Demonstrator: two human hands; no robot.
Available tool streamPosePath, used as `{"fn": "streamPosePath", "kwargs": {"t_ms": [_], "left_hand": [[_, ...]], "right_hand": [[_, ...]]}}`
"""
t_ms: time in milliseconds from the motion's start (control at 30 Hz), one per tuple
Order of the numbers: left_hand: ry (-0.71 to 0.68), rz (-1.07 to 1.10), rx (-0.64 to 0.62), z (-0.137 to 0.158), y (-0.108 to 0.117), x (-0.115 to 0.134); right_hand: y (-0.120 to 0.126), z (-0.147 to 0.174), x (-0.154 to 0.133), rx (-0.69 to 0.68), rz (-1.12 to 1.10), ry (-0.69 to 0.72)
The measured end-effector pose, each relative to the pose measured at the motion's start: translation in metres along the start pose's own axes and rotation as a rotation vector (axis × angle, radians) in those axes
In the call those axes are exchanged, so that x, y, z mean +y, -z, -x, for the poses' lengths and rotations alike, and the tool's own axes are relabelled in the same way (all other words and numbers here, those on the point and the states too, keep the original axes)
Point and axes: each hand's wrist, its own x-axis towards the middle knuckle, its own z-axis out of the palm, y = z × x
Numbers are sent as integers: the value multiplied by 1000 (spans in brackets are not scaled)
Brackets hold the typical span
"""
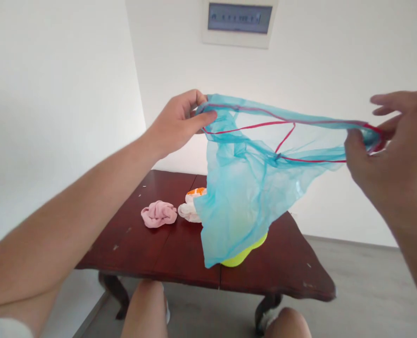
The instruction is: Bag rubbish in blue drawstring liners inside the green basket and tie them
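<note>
A thin, see-through blue drawstring garbage bag (243, 183) hangs in the air between my hands, its mouth stretched wide. Red drawstring runs along the rim, and one loop of it crosses the opening. On the left, my left hand (183, 119) pinches the rim between thumb and fingers. At the far right, my right hand (398, 136) grips the opposite end of the rim, with some fingers raised off it. Behind the bag's lower end, a yellow-green object (245, 253) lies on the table, mostly covered from view.
A dark red-brown wooden table (141, 253) with curved legs stands before me. On it lie a crumpled pink cloth (159, 214) and a white and orange plastic packet (190, 211), partly behind the bag. A breaker panel (239, 21) is on the wall behind.
</note>
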Motion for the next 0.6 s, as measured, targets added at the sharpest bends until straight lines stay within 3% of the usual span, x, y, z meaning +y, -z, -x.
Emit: {"fn": "streamPosePath", "kwargs": {"t_ms": [133, 233, 300, 400, 533, 600], "left_hand": [[-98, 284, 403, 23, 5, 50], [-66, 340, 514, 41, 3, 83], [-23, 306, 486, 49, -3, 89], [118, 336, 398, 46, -17, 87], [429, 610, 180, 26, -29, 93], [499, 800, 50, 16, -28, 101]], "right_hand": [[-15, 17, 9, -89, 120, 81], [-15, 27, 19, -254, 313, 48], [-14, 29, 27, -438, 356, -76], [-19, 24, 37, -729, 187, -331], [-30, 22, 51, -955, -230, -594], [-33, 26, 60, -1043, -364, -669]]}}
